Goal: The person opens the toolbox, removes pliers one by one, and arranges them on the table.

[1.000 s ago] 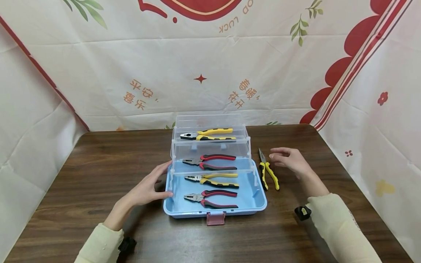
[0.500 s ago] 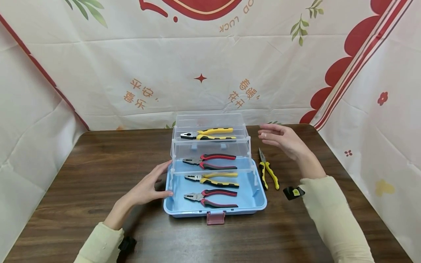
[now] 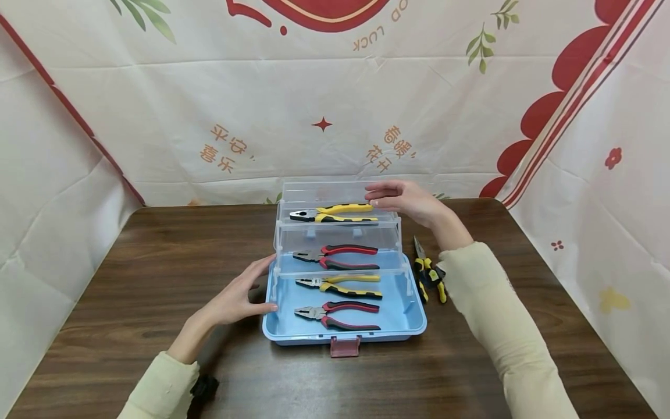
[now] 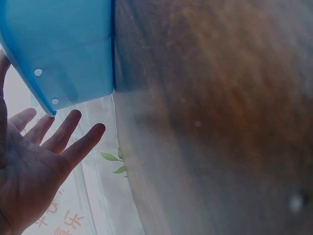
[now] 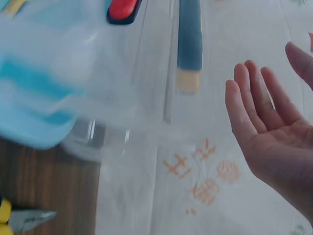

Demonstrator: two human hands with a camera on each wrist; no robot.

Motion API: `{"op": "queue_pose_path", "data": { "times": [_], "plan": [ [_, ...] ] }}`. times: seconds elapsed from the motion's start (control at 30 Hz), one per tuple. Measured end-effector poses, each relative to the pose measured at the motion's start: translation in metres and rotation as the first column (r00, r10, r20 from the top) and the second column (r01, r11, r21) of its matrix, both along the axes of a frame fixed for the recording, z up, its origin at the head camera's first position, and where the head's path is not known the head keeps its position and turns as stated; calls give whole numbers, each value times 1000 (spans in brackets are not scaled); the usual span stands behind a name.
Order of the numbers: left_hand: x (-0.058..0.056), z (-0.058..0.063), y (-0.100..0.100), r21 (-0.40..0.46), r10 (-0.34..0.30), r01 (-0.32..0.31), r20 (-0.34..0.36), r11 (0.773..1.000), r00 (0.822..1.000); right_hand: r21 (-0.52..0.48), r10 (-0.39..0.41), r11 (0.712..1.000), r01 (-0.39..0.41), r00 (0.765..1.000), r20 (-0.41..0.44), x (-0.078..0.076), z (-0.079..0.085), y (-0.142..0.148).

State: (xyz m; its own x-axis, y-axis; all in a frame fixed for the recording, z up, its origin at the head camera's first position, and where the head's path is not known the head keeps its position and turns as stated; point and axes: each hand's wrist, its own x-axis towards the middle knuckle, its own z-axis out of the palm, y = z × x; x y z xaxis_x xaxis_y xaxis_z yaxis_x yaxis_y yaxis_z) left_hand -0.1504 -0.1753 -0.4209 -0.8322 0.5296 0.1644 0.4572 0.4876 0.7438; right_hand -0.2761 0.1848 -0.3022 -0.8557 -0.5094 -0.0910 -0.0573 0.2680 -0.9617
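Note:
A light blue toolbox (image 3: 395, 317) stands open in the head view, clear stepped trays (image 3: 325, 191) raised at its back. Yellow-black combination pliers (image 3: 345, 219) lie in the top tray. Red-black pliers (image 3: 352, 249) show on the tray below. The blue base holds yellow-black pliers (image 3: 356, 293) and red-black pliers (image 3: 345, 326). My left hand (image 3: 230, 299) rests against the box's left side, fingers spread and thumb at the rim. Over the top tray's right end, my right hand (image 3: 405, 201) hovers with extended fingers beside the yellow handle; contact cannot be told.
Yellow-black long-nose pliers (image 3: 420, 250) lie on the brown wooden table (image 3: 173, 262) right of the box, partly behind the right wrist's camera. A pink latch (image 3: 344, 347) hangs at the box's front. A printed white cloth (image 3: 293, 87) hangs behind the table.
My right hand has moved from beside the long-nose pliers up and left to the top tray. The left hand and the several pliers stay where they were.

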Motion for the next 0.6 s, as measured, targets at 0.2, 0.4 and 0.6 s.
{"op": "queue_pose_path", "data": {
  "times": [0.2,0.4,0.6],
  "plan": [
    [-1,0,-1,6,-8,8,-8,1000,1000,73,118,991,-115,992,-38,-12,3,-33],
    [0,0,-1,11,-9,9,-6,1000,1000,109,207,972,-207,978,9,-21,1,-59],
    [0,-1,0,12,-10,11,-14,1000,1000,205,259,944,-259,965,25,-28,1,-74]
  ]
}}
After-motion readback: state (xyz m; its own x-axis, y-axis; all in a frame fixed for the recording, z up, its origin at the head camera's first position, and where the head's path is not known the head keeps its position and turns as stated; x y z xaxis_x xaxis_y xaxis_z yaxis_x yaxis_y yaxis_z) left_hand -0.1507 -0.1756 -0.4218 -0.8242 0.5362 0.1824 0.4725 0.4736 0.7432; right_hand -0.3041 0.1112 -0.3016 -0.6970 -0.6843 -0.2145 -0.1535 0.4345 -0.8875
